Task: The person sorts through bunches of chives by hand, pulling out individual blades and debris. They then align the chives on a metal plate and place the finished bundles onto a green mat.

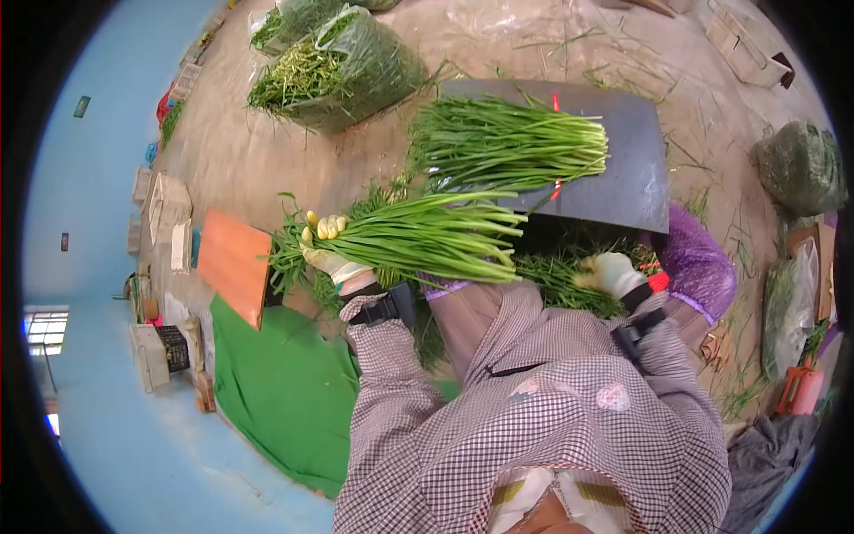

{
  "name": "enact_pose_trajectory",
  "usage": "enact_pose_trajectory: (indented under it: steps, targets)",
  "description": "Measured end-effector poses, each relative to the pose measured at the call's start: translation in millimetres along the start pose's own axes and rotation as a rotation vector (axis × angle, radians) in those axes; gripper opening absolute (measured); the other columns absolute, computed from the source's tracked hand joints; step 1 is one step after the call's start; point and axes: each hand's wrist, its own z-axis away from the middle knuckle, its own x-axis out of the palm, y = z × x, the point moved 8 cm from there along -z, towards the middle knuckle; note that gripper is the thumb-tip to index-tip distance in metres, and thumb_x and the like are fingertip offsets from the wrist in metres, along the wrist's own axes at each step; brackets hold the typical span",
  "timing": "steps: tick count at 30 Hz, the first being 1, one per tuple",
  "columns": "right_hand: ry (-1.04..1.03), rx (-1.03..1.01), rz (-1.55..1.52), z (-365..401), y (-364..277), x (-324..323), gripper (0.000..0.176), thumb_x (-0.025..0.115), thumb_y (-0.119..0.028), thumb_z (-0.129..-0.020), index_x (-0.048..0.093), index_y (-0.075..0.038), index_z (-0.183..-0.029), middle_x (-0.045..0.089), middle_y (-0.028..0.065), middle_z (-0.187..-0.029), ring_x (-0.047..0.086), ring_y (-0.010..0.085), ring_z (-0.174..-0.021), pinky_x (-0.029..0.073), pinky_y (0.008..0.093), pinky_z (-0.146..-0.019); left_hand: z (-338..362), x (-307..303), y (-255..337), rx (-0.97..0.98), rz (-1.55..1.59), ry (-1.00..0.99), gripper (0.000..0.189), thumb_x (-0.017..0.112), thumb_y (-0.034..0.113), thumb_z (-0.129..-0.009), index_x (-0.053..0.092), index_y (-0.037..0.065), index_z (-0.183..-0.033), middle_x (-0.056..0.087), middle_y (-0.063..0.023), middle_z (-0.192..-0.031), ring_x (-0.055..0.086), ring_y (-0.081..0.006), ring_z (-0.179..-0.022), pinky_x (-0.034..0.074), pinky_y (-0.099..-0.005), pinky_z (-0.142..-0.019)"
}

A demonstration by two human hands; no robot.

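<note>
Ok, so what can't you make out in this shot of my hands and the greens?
Head view:
Left hand: palm hidden by the bunch of greens it grips.
Right hand: fingertips sunk in the loose greens; whether it grips any is unclear.
Red tie under the bundle on the dark board: mostly covered by stalks.
Bagged greens at top: cut by the frame edge.

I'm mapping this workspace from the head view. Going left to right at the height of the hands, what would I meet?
orange board → left hand → bunch of green stalks gripped by it → loose greens → right hand → purple plastic
</note>
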Motion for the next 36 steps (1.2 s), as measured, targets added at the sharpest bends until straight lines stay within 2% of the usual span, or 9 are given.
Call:
enact_pose_trajectory:
  steps: [2,4,6,11,15,18,21,26,36]
  targets:
    - [0.195,0.268,0.248,4.1,24.9,-17.2,0.038,0.067,-0.038,-0.091,0.071,-0.006,-0.112,0.072,0.0157,-0.107,0.069,0.0341,-0.097,0.054,0.0423,-0.085,-8.4,36.7,-15.0,-0.108,0.018,-0.173,0.023,0.057,0.023,-0.095,0.067,0.003,-0.102,0.045,0.0019,-0.064,0.045,-0.0134,-0.063,0.041,-0.0296,-0.065]
    - [0.705,-0.068,0.004,2.8,-35.9,-67.7,0.028,0.066,-0.033,-0.094,0.072,-0.010,-0.110,0.069,0.0155,-0.113,0.066,0.0346,-0.103,0.052,0.0427,-0.089,-5.0,62.2,-31.5,-0.185,-0.003,-0.280,0.026,0.056,0.023,-0.098,0.066,0.000,-0.107,0.043,0.0030,-0.064,0.043,-0.0108,-0.062,0.039,-0.0286,-0.063]
    - [0.768,-0.421,0.039,-8.5,-106.8,-99.9,0.026,0.062,-0.025,-0.097,0.071,-0.013,-0.118,0.060,0.0114,-0.136,0.055,0.0308,-0.126,0.041,0.0395,-0.107,-0.4,93.1,-68.4,-0.289,0.035,-0.329,0.027,0.057,0.022,-0.098,0.066,-0.001,-0.107,0.042,0.0033,-0.063,0.042,-0.0106,-0.060,0.038,-0.0281,-0.062]
    - [-0.086,-0.521,-0.815,-87.6,-127.3,-49.4,0.068,0.031,-0.057,-0.106,0.047,-0.006,-0.148,0.043,0.0141,-0.154,0.040,0.0252,-0.142,0.028,0.0388,-0.119,18.5,152.5,-158.8,-0.616,0.228,-0.387,0.027,0.060,0.021,-0.095,0.066,-0.003,-0.106,0.040,0.0035,-0.062,0.040,-0.0110,-0.058,0.037,-0.0274,-0.060]
    - [-0.721,-0.047,-1.583,-43.9,-111.1,19.5,0.100,0.037,-0.080,-0.088,0.038,-0.003,-0.152,0.053,0.0187,-0.145,0.055,0.0280,-0.129,0.043,0.0430,-0.111,3.9,148.2,-171.5,-0.509,0.060,-0.297,0.030,0.056,0.025,-0.094,0.066,-0.002,-0.103,0.043,0.0013,-0.062,0.042,-0.0122,-0.058,0.038,-0.0282,-0.059]
    - [-1.025,-0.321,-1.613,-4.1,-136.8,30.0,0.098,0.045,-0.076,-0.089,0.035,-0.002,-0.153,0.053,0.0262,-0.142,0.056,0.0364,-0.128,0.047,0.0497,-0.108,-11.6,114.6,-173.0,-0.386,-0.116,-0.137,0.031,0.052,0.027,-0.094,0.066,0.000,-0.101,0.048,-0.0007,-0.063,0.043,-0.0139,-0.057,0.039,-0.0298,-0.058]
    - [-0.924,-0.276,-1.582,18.2,-126.2,32.9,0.092,0.056,-0.066,-0.091,0.033,-0.002,-0.153,0.053,0.0308,-0.138,0.057,0.0397,-0.127,0.053,0.0511,-0.101,-13.4,88.7,-184.7,-0.388,-0.143,-0.059,0.035,0.048,0.029,-0.097,0.067,0.001,-0.100,0.053,-0.0023,-0.061,0.047,-0.0158,-0.056,0.039,-0.0312,-0.053]
    - [-0.721,-0.147,-1.574,38.4,-111.8,18.5,0.070,0.070,-0.034,-0.094,0.039,0.001,-0.146,0.060,0.0309,-0.128,0.072,0.0201,-0.073,0.063,0.0342,-0.065,-0.5,64.9,-202.3,-0.409,0.049,-0.115,0.033,0.053,0.029,-0.093,0.066,0.001,-0.103,0.051,-0.0015,-0.066,0.047,-0.0163,-0.061,0.040,-0.0333,-0.064]
    - [-0.497,0.143,-1.373,62.1,-87.8,26.4,0.042,0.068,-0.016,-0.096,0.047,-0.003,-0.130,0.065,0.0122,-0.101,0.059,0.0129,-0.063,0.052,0.0295,-0.055,12.8,41.0,-225.2,-0.344,0.187,-0.025,0.029,0.055,0.026,-0.092,0.068,0.000,-0.099,0.053,-0.0022,-0.063,0.049,-0.0179,-0.058,0.042,-0.0338,-0.058]
